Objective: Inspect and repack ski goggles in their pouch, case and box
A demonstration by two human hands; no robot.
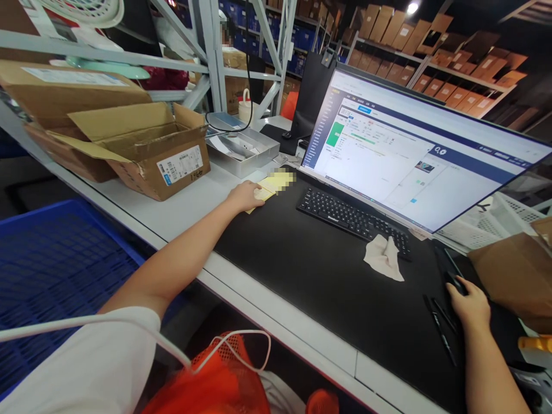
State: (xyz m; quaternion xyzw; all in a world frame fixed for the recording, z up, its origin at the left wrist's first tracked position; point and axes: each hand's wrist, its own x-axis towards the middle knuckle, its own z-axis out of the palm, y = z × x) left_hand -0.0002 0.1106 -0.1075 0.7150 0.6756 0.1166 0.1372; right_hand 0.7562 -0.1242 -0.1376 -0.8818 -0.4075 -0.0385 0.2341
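My left hand (245, 196) is at the far left edge of the black desk mat (297, 259), its fingers closed on a yellow slip of paper (269, 185) that is partly blurred. At the right side of the mat, my right hand (473, 302) rests curled over a black computer mouse (457, 284). Several pens (442, 330) lie beside that hand. In front of the lit monitor (388, 155) sits a black keyboard (340, 213), with a crumpled white tissue (383, 257) over its lower right part.
An open cardboard box (172, 155) and a grey metal tray (245, 152) stand on the left of the desk. Below is a blue plastic crate (56, 224). A brown box (513, 273) borders the right hand. A white cable (168, 345) crosses low in front of me.
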